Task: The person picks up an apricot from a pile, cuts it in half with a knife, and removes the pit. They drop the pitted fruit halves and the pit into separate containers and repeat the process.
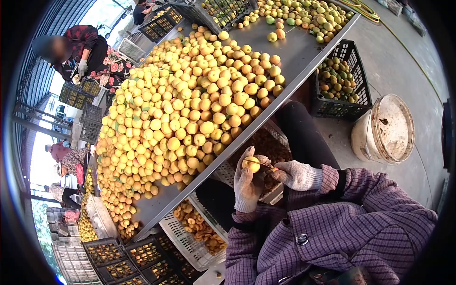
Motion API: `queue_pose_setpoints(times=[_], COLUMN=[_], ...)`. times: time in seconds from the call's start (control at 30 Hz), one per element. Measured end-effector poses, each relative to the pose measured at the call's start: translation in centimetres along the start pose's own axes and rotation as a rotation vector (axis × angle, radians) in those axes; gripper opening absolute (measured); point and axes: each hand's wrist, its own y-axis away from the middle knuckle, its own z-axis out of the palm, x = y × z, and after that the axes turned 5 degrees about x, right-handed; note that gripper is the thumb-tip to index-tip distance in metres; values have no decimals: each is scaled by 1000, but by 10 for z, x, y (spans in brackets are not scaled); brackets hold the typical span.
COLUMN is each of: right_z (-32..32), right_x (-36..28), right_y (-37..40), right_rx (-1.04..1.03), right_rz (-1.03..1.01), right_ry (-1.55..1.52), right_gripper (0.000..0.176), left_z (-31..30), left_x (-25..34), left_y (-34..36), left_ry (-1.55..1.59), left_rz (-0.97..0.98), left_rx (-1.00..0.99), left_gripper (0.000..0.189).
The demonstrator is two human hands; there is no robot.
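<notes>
My left hand (245, 183), in a pale knit glove, is closed around a yellow apricot (251, 164) over my lap. My right hand (299, 175), gloved too, grips a thin dark tool (267, 166) whose tip reaches toward the apricot; its exact kind is too small to tell. Beneath my hands, a crate (274, 194) with dark brownish contents stands between my knees, partly hidden. A large heap of apricots (190, 104) covers the metal table (164, 204) in front of me.
Under the table edge stands a white crate (206, 259) of halved apricots. A black crate (339, 107) of greenish fruit and a dirty white bucket (384, 129) are at right. Black trays (128, 261) lie at lower left. A co-worker (80, 57) works across the table.
</notes>
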Motion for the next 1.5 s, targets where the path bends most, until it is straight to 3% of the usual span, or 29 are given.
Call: queue_pose_setpoints(times=[0.13, 0.37, 0.5, 0.57, 0.63, 0.7, 0.8, 0.9, 1.0, 1.1, 1.17, 1.23, 1.27, 1.3, 1.37, 1.4, 1.5], right_z=[4, 7, 6, 5, 13, 23, 19, 5, -4, 15, 24, 26, 26, 17, 3, 3, 9], right_x=[10, 6, 13, 10, 10, 4, 20, 1, -17, 1, 22, 19, 40, 44, 47, 48, 32], right_y=[-3, -6, -22, -28, -27, -28, -35, -32, -28, -30, -41, -45, -49, -52, -58, -58, -47], right_rx=[-17, 15, -49, -15, 96, 170, 166, 61, -5, 102, 152, 111, 192, 192, -7, -10, 5], right_rz=[-55, 23, -21, 52, -42, 54, 58, 51, 129, 122, 49, 208, -14, -11, 20, -67, 2], right_ry=[8, 51, -21, 104, 150, 269, 273, 203, 316, 345, 362, 455, 328, 335, 230, 113, 230], right_gripper=[42, 43, 37, 40, 43, 37, 38, 39, 41, 41, 42, 41, 40, 40, 38, 37, 38], left_z=[-6, -3, -3, -2, 10, 16, 16, -5, -4, -14, -9, -15, -4, -9, -18, -13, -12], left_x=[-4, -10, 10, 8, 1, -11, -8, 8, 24, 7, -15, -36, -19, -15, -5, 6, 8], left_y=[1, 0, -2, -3, -5, -11, -9, -9, -9, -10, -11, -15, -6, -8, -14, -8, -4], left_ry=[0, -66, -30, -18, 159, 391, 368, 168, -56, 69, 7, 184, 267, 275, -20, -17, 55], left_rz=[-10, -17, -89, -72, -23, -44, -37, -126, -163, -132, -39, -105, -157, -157, -126, -134, -118], left_rx=[-49, -10, -35, 9, 36, 60, 128, -11, 74, -6, 74, 225, 136, 134, 36, 25, 19], left_gripper=[67, 68, 60, 55, 49, 53, 52, 52, 52, 53, 52, 54, 51, 51, 51, 51, 51])
